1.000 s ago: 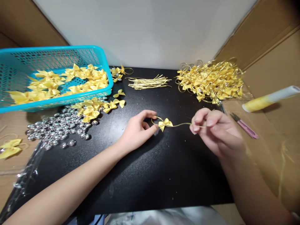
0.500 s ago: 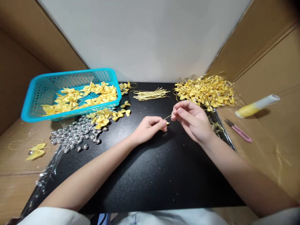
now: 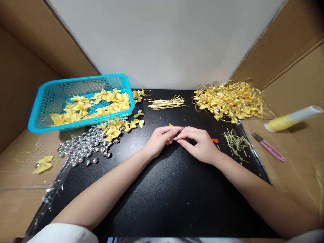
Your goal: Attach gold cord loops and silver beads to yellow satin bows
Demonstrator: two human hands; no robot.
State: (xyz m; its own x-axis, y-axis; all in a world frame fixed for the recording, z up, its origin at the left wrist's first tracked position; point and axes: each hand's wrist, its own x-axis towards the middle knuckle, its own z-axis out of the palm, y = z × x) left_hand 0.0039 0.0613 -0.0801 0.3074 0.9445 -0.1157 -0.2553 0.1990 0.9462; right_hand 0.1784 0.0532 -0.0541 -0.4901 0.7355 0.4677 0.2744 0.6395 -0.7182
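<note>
At far left, 1 stray bow (image 3: 43, 164) lies on the cardboard. The turquoise basket (image 3: 45, 101) holds a layer of yellow ribbon bows (image 3: 88, 108), with silver beads (image 3: 83, 146) and more loose bows (image 3: 113, 127) spilled in front of it on the black worktop (image 3: 164, 195).

The 2 hands meet at the worktop's middle. The left hand (image 3: 162, 140) has its grip pinched on a small yellow bow (image 3: 171, 125), of which only a tip shows above the fingertips. The right hand (image 3: 199, 145) touches it fingertip to fingertip, fingers curled; whether its grip pinches anything I cannot tell.

The bow looks very light, soft and slick, and likely creases easily. The firm knot at its centre seems the best place to hold it, not the loops.

Behind lie cut gold cords (image 3: 167, 103) and, to the right, a heap of corded bows (image 3: 227, 99). Then come cord trimmings (image 3: 235, 141), pink snips (image 3: 269, 146) and a thread spool (image 3: 288, 119).
</note>
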